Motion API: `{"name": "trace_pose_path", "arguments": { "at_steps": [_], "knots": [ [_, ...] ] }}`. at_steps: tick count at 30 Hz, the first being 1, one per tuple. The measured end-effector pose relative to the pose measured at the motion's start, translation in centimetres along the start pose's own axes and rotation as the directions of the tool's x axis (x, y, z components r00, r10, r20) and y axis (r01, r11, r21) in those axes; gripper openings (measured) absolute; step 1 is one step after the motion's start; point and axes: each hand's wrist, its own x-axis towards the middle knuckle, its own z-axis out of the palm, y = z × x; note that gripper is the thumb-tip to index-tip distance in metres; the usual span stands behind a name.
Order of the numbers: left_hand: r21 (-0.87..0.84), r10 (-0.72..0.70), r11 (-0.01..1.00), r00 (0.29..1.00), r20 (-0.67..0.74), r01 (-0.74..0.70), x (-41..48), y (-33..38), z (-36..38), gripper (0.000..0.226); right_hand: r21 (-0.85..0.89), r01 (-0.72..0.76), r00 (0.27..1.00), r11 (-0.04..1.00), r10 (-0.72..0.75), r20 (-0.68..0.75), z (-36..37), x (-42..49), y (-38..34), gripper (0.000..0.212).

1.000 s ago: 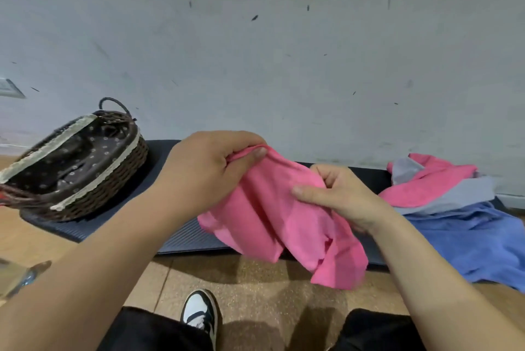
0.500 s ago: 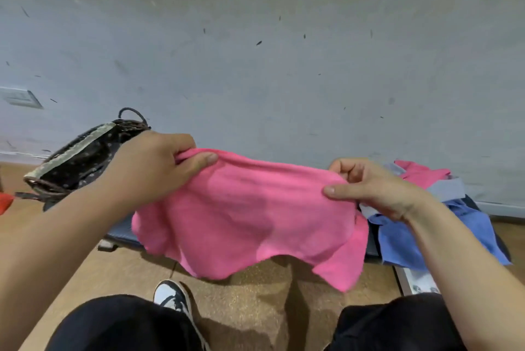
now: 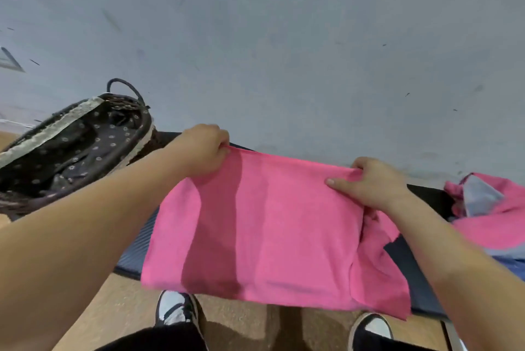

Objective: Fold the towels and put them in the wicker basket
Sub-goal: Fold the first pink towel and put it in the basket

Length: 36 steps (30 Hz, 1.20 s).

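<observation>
A pink towel (image 3: 272, 231) is stretched out between my hands over the dark mat (image 3: 133, 257). My left hand (image 3: 203, 151) pinches its far left corner. My right hand (image 3: 372, 183) pinches its far right corner, thumb on top. The towel's near edge hangs past the mat's front edge, above my shoes. The wicker basket (image 3: 25, 200), lined with dark dotted cloth and trimmed with pale lace, stands at the left on the mat. It appears to hold no towels.
A heap of pink, grey and blue towels (image 3: 491, 214) lies at the right on the mat. A pale wall (image 3: 284, 52) rises right behind the mat. My two shoes (image 3: 176, 311) rest on the brown floor below.
My hands have spread apart and moved forward and down, and the crumpled pink towel now lies stretched wide over the mat.
</observation>
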Motion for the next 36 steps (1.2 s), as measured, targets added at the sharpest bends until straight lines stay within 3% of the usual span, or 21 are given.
{"name": "trace_pose_path", "arguments": {
  "at_steps": [3, 7, 9, 12, 15, 26, 32, 36],
  "knots": [
    [0.059, -0.063, 0.996, 0.996, -0.066, 0.067, 2.4, 0.0, 3.1, 0.034, -0.204, -0.033, 0.998, 0.979, 0.019, -0.067, 2.5, 1.9, 0.6, 0.076],
    [0.077, -0.111, 0.989, 0.977, -0.18, 0.127, -0.2, 2.6, 4.6, 0.052, -0.269, 0.137, 0.987, 0.953, -0.154, -0.042, 3.3, -0.2, -0.4, 0.073],
    [0.062, -0.218, 0.974, 0.976, -0.013, 0.218, -3.2, 4.6, 4.9, 0.06, -0.181, 0.223, 0.974, 0.958, -0.211, 0.081, 3.3, -2.6, -2.1, 0.075],
    [-0.005, -0.334, 0.937, 0.899, 0.284, 0.35, -7.8, 6.7, 6.1, 0.084, -0.046, 0.249, 0.922, 0.967, -0.223, 0.315, 4.2, -6.4, -4.8, 0.081],
    [-0.077, -0.386, 0.896, 0.852, 0.353, 0.437, -10.5, 6.5, 8.6, 0.087, -0.072, 0.17, 0.896, 0.983, -0.124, 0.426, 6.5, -8.8, -5.5, 0.084],
    [-0.016, -0.341, 0.939, 0.938, 0.063, 0.343, -8.5, 0.7, 11.3, 0.084, -0.207, 0.147, 0.971, 0.967, -0.101, 0.219, 12.3, -5.9, -7.3, 0.089],
    [-0.004, -0.323, 0.946, 0.946, 0.031, 0.324, -9.2, -1.2, 11.3, 0.082, -0.025, 0.238, 0.917, 0.971, -0.216, 0.336, 10.7, -5.3, -8.1, 0.083],
    [0.056, -0.329, 0.942, 0.943, -0.056, 0.332, -11.3, -2.9, 10.8, 0.08, 0.062, 0.366, 0.897, 0.929, -0.369, 0.242, 7.8, -6.6, -6.2, 0.072]
  ]
}}
